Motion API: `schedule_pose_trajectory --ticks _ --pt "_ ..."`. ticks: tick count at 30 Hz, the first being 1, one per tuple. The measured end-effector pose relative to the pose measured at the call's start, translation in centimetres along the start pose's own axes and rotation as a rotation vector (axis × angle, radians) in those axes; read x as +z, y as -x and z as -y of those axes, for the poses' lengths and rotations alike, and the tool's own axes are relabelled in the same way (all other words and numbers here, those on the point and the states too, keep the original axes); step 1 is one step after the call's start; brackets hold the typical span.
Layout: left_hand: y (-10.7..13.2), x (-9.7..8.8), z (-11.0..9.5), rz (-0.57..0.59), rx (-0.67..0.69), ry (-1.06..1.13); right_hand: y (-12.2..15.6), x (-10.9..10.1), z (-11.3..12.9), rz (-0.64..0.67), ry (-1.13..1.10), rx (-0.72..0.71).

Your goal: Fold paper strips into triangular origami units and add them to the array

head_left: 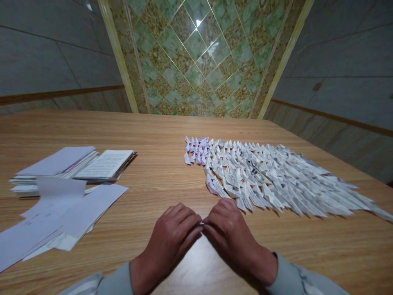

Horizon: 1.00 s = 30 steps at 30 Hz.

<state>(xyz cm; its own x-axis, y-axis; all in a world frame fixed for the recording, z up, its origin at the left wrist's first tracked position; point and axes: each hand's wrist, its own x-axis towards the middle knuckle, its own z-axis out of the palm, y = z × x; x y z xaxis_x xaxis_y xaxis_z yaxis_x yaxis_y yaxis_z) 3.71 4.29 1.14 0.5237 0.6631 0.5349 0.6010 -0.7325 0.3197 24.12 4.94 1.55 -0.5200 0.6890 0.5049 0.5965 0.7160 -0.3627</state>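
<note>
My left hand [176, 227] and my right hand [229, 225] meet fingertip to fingertip above the table's near side. Between them they pinch a small piece of paper [202, 223], of which only a thin pale edge shows; the fingers hide the rest, so its folded shape cannot be made out. Just beyond my right hand begins a wide spread of folded paper boats [254, 180], mostly printed white paper. Several pale purple folded pieces [196, 149] stand at its far left end.
On the left lie loose sheets [70, 213], partly overlapping. Behind them are a stack of paper [58, 162] and a smaller pile of printed pages [104, 164]. The wooden table [153, 127] reaches back toward a green and gold tiled wall [196, 61].
</note>
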Motion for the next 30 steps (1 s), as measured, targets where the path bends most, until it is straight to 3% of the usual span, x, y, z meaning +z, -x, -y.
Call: schedule_pose_trajectory --ticks 5,17,25,30 --pt "0.1 0.0 0.9 -0.032 -0.032 0.123 -0.2 -0.6 -0.4 -0.021 -0.127 0.022" --pt "-0.3 -0.9 1.3 -0.035 -0.273 0.490 -0.6 -2.4 -1.2 0.041 -0.233 0.128" --pt "-0.6 -0.8 1.8 0.030 -0.445 0.637 -0.8 -3.0 -1.6 0.054 -0.359 0.179" --pt "-0.7 -0.9 2.0 0.005 -0.519 0.701 -0.8 -3.7 -1.8 0.067 -0.396 0.206"
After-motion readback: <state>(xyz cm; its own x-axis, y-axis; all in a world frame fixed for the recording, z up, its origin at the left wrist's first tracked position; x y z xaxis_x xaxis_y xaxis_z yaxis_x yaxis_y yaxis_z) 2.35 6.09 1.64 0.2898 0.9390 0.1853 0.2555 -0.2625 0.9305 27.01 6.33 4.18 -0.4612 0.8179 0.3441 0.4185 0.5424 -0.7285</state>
